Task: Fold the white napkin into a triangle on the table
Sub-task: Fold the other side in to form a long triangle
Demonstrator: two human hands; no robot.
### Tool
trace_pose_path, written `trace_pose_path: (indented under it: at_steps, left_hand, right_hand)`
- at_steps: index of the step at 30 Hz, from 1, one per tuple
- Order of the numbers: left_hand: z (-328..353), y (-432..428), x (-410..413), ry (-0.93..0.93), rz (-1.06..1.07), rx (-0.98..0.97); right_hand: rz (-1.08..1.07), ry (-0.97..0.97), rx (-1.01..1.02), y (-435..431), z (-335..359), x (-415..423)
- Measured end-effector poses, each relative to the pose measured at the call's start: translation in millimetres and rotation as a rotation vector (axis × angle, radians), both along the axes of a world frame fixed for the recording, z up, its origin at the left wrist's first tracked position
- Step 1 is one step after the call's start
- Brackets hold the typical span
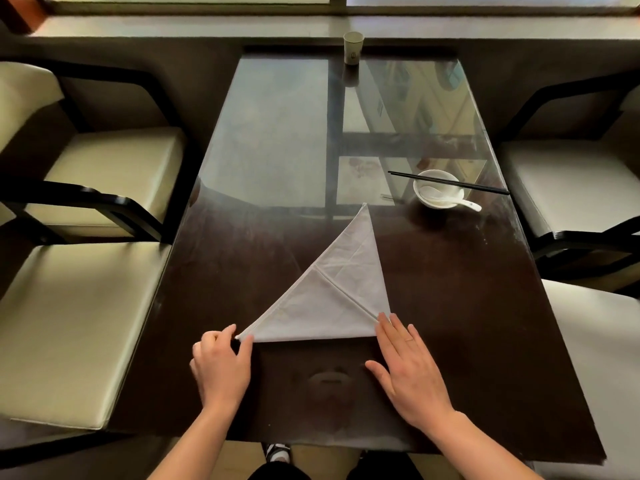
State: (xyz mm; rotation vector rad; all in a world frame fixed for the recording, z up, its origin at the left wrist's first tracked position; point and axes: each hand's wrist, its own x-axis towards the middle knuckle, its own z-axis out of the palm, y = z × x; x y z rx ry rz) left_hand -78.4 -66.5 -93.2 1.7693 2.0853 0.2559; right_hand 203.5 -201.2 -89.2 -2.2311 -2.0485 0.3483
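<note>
The white napkin [332,292] lies flat on the dark glass-topped table [467,306], folded into a triangle with one tip pointing away from me and its long edge near me. My left hand [221,365] pinches the napkin's left corner between thumb and fingers. On the table's near right, my right hand [405,368] rests flat with fingers spread, its fingertips touching the napkin's right corner.
A white bowl [438,188] with a white spoon and black chopsticks [450,182] across it sits to the far right. A paper cup [353,48] stands at the far edge. Cream-cushioned chairs [69,323] flank both sides.
</note>
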Motion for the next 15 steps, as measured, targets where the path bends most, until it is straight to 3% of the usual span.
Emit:
trace_pose_path:
  at_steps: [5, 15]
  left_hand:
    - [8, 20, 12, -0.069, 0.16, -0.122]
    - [7, 30, 16, -0.006, 0.118, -0.152]
  right_hand:
    - [-0.011, -0.029, -0.067, 11, -5, 8]
    - [-0.019, -0.001, -0.081, 9, -14, 15]
